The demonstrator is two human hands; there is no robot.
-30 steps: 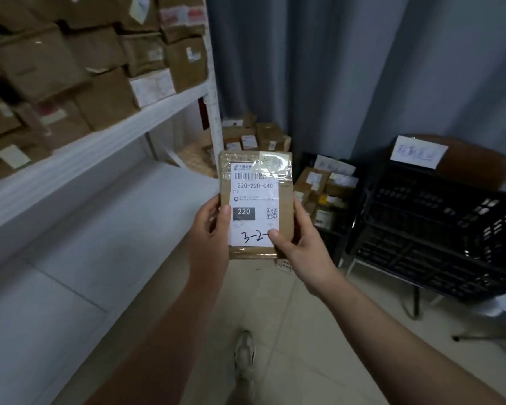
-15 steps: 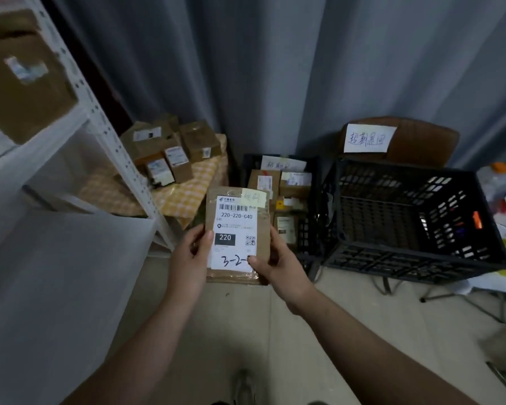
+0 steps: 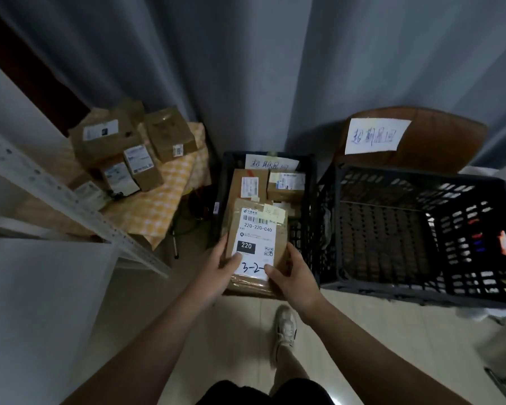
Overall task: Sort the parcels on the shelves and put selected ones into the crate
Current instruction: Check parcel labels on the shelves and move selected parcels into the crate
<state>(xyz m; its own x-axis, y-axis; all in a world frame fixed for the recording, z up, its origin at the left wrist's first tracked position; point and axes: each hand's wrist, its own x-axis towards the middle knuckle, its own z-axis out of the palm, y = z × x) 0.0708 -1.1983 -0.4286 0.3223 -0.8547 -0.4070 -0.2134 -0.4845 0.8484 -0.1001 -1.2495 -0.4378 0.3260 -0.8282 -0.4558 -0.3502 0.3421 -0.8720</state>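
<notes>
Left hand [image 3: 219, 270] and right hand [image 3: 292, 276] both grip a brown parcel [image 3: 256, 244] above the small black crate [image 3: 307, 182]

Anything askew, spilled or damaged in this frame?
Nothing spilled or damaged. Only the boxes on the checked cloth lie piled at mixed angles; the parcel in the left hand and right hand looks intact.

Brown labelled parcel [image 3: 256, 244] held upright before parcel-filled black crate [image 3: 310, 200].
</notes>
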